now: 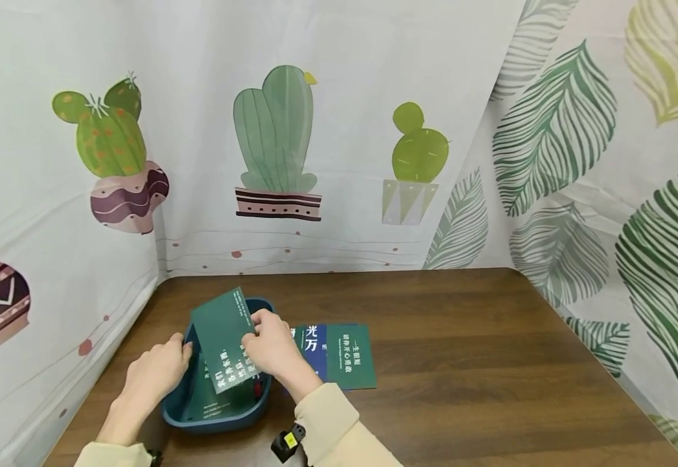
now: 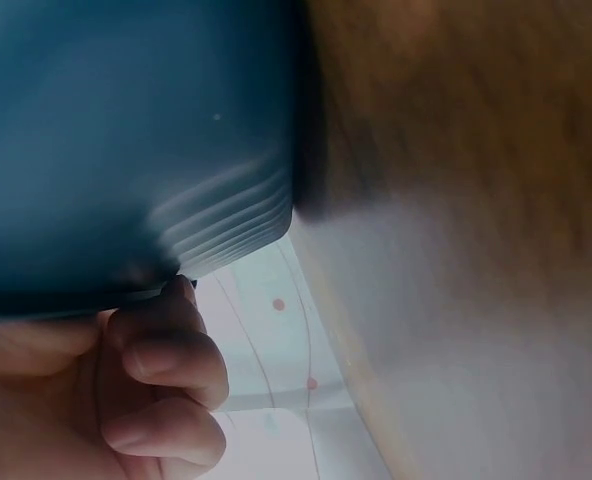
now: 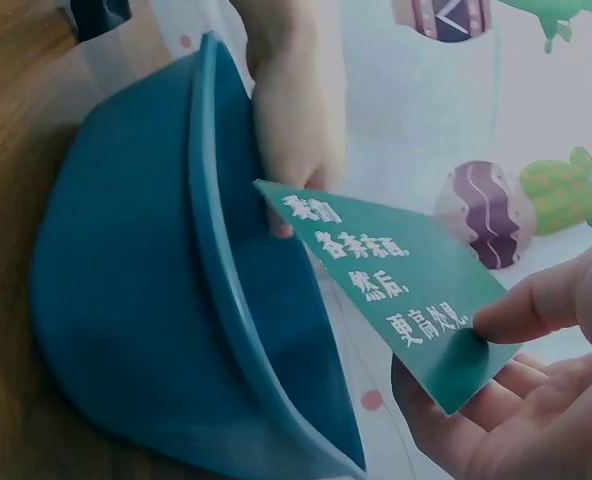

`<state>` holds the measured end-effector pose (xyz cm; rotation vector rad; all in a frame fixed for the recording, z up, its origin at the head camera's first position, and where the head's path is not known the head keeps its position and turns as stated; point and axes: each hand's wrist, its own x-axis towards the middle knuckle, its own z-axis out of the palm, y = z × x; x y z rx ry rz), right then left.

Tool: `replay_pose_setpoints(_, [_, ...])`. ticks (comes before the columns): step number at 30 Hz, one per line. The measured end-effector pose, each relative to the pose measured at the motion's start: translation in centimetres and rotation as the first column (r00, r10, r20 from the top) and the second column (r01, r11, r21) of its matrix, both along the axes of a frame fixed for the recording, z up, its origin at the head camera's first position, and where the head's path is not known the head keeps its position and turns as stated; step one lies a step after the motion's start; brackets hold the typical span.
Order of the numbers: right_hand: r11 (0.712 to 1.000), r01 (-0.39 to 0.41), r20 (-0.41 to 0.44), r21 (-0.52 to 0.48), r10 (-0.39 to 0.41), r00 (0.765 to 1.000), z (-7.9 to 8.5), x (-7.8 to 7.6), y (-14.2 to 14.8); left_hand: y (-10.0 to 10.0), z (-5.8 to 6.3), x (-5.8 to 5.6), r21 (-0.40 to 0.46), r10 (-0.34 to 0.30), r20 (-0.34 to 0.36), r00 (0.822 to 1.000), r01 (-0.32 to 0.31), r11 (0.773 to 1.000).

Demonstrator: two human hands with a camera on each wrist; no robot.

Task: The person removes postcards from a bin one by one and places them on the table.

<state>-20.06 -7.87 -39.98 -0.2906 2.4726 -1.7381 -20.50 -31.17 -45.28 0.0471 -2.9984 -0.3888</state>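
My right hand (image 1: pixel 273 344) pinches a green card (image 1: pixel 222 331) with white writing between thumb and fingers, tilted above a blue plastic basin (image 1: pixel 210 426). In the right wrist view the thumb presses the face of the card (image 3: pixel 406 270) near one end, fingers behind it. My left hand (image 1: pixel 151 376) grips the basin's left rim; in the left wrist view its curled fingers (image 2: pixel 171 365) lie against the outer wall of the basin (image 2: pixel 106 150). Inside the basin lies another green card (image 1: pixel 222 401), partly covered by the held one.
Right of the basin, a green card (image 1: pixel 350 357) and a blue card (image 1: pixel 315 360) lie overlapping on the brown wooden table (image 1: pixel 461 363); my right forearm hides part of them. A white curtain (image 1: pixel 350 39) printed with cacti and leaves stands behind and at both sides.
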Motion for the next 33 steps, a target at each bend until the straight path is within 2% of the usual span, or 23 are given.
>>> replay_pose_setpoints(5, [0.988,0.023,-0.001,-0.150,-0.024,1.000,-0.1,-0.5,1.5,0.0,-0.1,0.1,-0.003,0.001,0.000,1.000,-0.001,1.000])
replay_pose_setpoints(8, [0.978,0.024,0.011,-0.206,-0.023,1.000,-0.2,-0.8,2.7,0.0,-0.1,0.2,-0.002,0.000,-0.003,1.000,0.000,1.000])
replay_pose_setpoints(17, [0.971,-0.005,-0.024,-0.241,-0.001,1.000,-0.3,-1.5,7.1,0.1,-0.2,0.3,-0.003,-0.003,-0.018,1.000,0.003,1.000])
replay_pose_setpoints(25, [0.940,0.054,-0.005,-0.337,-0.059,0.998,-0.7,-2.2,10.6,0.0,-0.1,0.1,-0.001,-0.007,-0.029,1.000,0.007,1.000])
replay_pose_setpoints(33, [0.931,0.137,0.046,-0.338,-0.128,0.991,-1.8,-3.0,13.7,-0.1,0.0,0.1,-0.007,-0.004,-0.003,1.000,0.004,1.000])
